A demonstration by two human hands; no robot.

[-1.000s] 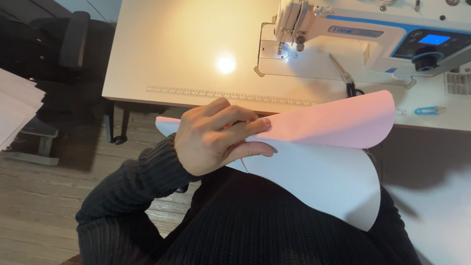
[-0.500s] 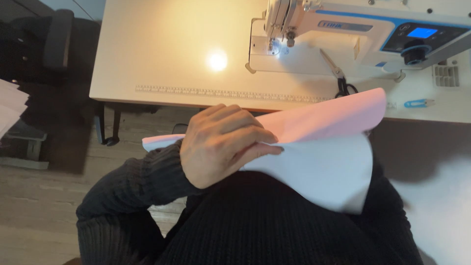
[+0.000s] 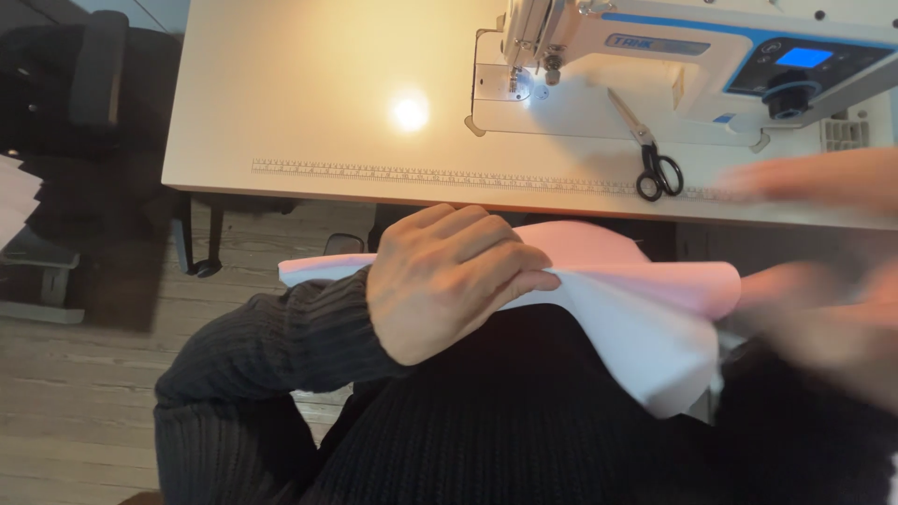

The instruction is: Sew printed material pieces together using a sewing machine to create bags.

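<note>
Gripping the folded pink fabric (image 3: 636, 281) against the lap, the left hand (image 3: 449, 281) keeps its fingers curled over the upper edge of the cloth, much as it did half a second ago, though the view has since swung so that the table edge sits higher and the hand lies nearer the middle. To the right, the fabric fans out into a paler, whitish layer that now droops lower and looks more crumpled than the smooth curved fold seen before. Farther right, the right hand (image 3: 823, 318), absent from the earlier views, has come in as a streaked blur at the fabric's right end; whether it grasps the cloth or only brushes it cannot be told. On the far side, the pale table (image 3: 281, 103) carries a ruler strip (image 3: 421, 174) along its near edge and a bright spot of lamp light, then the white and blue sewing machine (image 3: 673, 56) with black-handled scissors (image 3: 655, 164) lying just in front of it. At the far left stands a dark chair (image 3: 84, 84) over a wooden plank floor (image 3: 75, 393).
</note>
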